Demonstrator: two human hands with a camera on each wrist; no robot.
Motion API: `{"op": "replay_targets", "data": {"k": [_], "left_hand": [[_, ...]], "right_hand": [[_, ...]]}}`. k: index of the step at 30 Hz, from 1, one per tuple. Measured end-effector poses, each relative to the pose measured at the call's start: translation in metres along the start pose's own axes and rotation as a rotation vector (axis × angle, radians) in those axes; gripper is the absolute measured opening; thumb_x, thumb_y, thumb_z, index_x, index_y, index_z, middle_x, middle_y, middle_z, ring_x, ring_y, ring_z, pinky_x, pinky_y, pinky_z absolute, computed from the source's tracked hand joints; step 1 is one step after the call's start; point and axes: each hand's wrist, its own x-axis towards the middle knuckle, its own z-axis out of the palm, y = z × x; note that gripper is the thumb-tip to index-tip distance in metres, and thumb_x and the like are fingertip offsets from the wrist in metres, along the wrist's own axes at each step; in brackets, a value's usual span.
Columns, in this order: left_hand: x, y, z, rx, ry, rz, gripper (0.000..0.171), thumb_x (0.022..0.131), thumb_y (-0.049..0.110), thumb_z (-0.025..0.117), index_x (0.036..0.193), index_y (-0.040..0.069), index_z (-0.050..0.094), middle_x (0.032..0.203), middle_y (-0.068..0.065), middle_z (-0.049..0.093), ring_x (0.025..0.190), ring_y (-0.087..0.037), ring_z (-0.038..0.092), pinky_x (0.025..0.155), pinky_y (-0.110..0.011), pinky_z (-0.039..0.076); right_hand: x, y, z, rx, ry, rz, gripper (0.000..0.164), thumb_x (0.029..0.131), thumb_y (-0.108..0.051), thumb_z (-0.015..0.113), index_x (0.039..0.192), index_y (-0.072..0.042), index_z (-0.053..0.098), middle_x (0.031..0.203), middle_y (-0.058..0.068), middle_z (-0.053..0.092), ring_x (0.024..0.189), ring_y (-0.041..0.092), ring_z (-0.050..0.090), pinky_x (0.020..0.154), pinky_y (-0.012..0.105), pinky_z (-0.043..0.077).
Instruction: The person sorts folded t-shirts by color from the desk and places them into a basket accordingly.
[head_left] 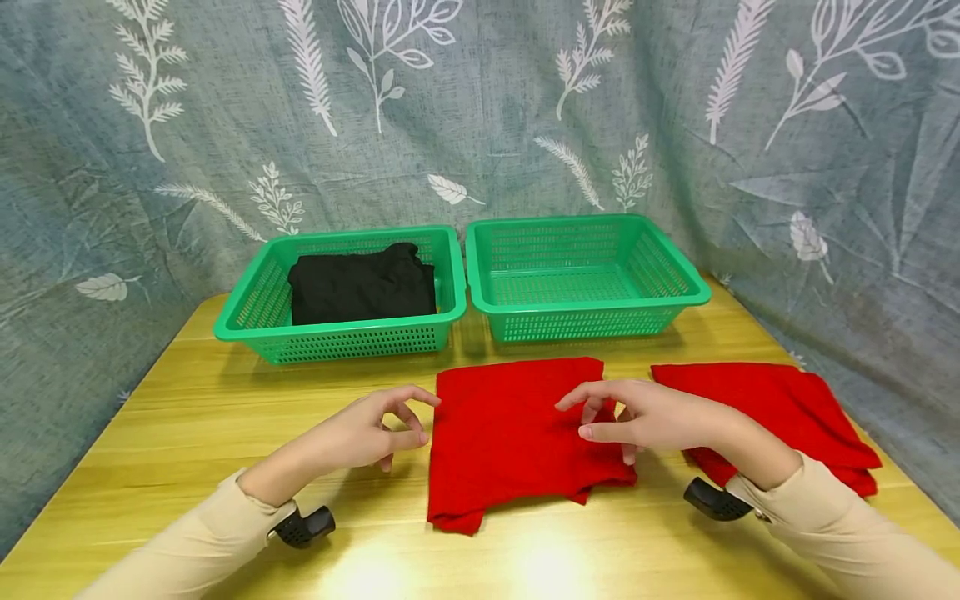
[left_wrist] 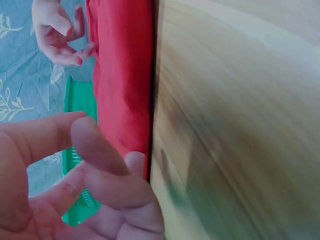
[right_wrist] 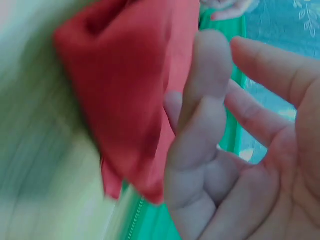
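Observation:
A folded red cloth (head_left: 510,433), apparently a garment, lies on the table in the middle of the head view, its front edge uneven. Just off its left edge is my left hand (head_left: 382,427), fingers loosely bent and holding nothing. Over the cloth's right side hovers my right hand (head_left: 645,417), thumb and fingers apart with nothing between them. In the left wrist view the red cloth (left_wrist: 122,75) lies beyond the left fingers. The right wrist view shows a corner of the red cloth (right_wrist: 120,90) beside the right fingers; whether they touch it I cannot tell.
Two green baskets stand at the back of the wooden table (head_left: 172,433). The left basket (head_left: 352,342) holds black folded cloth (head_left: 360,287); the right basket (head_left: 585,321) has nothing in it. Another red cloth (head_left: 765,408) lies at the right, partly behind my right forearm. A patterned curtain (head_left: 480,108) hangs behind.

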Motion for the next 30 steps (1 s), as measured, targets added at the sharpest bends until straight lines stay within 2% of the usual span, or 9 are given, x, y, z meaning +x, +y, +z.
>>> {"op": "replay_targets", "data": {"k": [4, 8, 14, 19, 23, 30], "left_hand": [[0.003, -0.002, -0.002, 0.001, -0.014, -0.022, 0.052, 0.104, 0.015, 0.071, 0.153, 0.015, 0.055, 0.107, -0.014, 0.066, 0.054, -0.02, 0.059, 0.056, -0.03, 0.049], [0.005, -0.001, -0.003, -0.027, -0.026, -0.047, 0.057, 0.104, 0.017, 0.072, 0.156, 0.019, 0.051, 0.109, -0.015, 0.067, 0.055, -0.021, 0.061, 0.055, -0.029, 0.046], [0.011, 0.004, 0.0, -0.096, -0.053, -0.076, 0.062, 0.103, 0.022, 0.073, 0.159, 0.022, 0.047, 0.112, -0.017, 0.066, 0.057, -0.022, 0.063, 0.058, -0.03, 0.046], [0.016, 0.005, 0.003, -0.141, -0.068, -0.075, 0.064, 0.103, 0.021, 0.074, 0.16, 0.022, 0.044, 0.106, -0.016, 0.067, 0.058, -0.022, 0.064, 0.056, -0.028, 0.044], [0.019, 0.002, 0.004, -0.19, -0.073, -0.078, 0.064, 0.103, 0.02, 0.074, 0.16, 0.022, 0.044, 0.102, -0.014, 0.067, 0.058, -0.021, 0.065, 0.056, -0.026, 0.043], [0.024, 0.0, 0.012, -0.254, -0.098, -0.078, 0.065, 0.102, 0.02, 0.075, 0.159, 0.022, 0.044, 0.094, -0.011, 0.065, 0.057, -0.019, 0.062, 0.056, -0.025, 0.041]], "right_hand": [[-0.008, 0.012, -0.009, -0.043, 0.094, 0.036, 0.047, 0.105, -0.029, 0.072, 0.148, -0.014, 0.061, 0.114, 0.01, 0.063, 0.063, 0.027, 0.07, 0.067, 0.033, 0.06], [-0.011, 0.022, -0.011, -0.03, 0.135, 0.081, 0.056, 0.104, -0.029, 0.073, 0.154, -0.012, 0.054, 0.11, 0.011, 0.065, 0.06, 0.025, 0.07, 0.064, 0.032, 0.06], [-0.009, 0.03, -0.011, 0.071, 0.115, 0.14, 0.066, 0.104, -0.034, 0.074, 0.161, -0.019, 0.046, 0.117, 0.016, 0.065, 0.06, 0.031, 0.072, 0.057, 0.034, 0.057], [-0.006, 0.033, -0.011, 0.164, 0.086, 0.165, 0.066, 0.104, -0.038, 0.073, 0.162, -0.025, 0.044, 0.124, 0.019, 0.063, 0.064, 0.034, 0.073, 0.057, 0.035, 0.056], [-0.003, 0.035, -0.008, 0.204, 0.063, 0.177, 0.063, 0.104, -0.039, 0.072, 0.161, -0.028, 0.046, 0.114, 0.018, 0.063, 0.065, 0.033, 0.072, 0.058, 0.034, 0.055], [0.001, 0.036, 0.001, 0.294, 0.013, 0.167, 0.061, 0.104, -0.037, 0.072, 0.159, -0.026, 0.049, 0.089, 0.015, 0.063, 0.06, 0.024, 0.068, 0.056, 0.03, 0.056]]}}
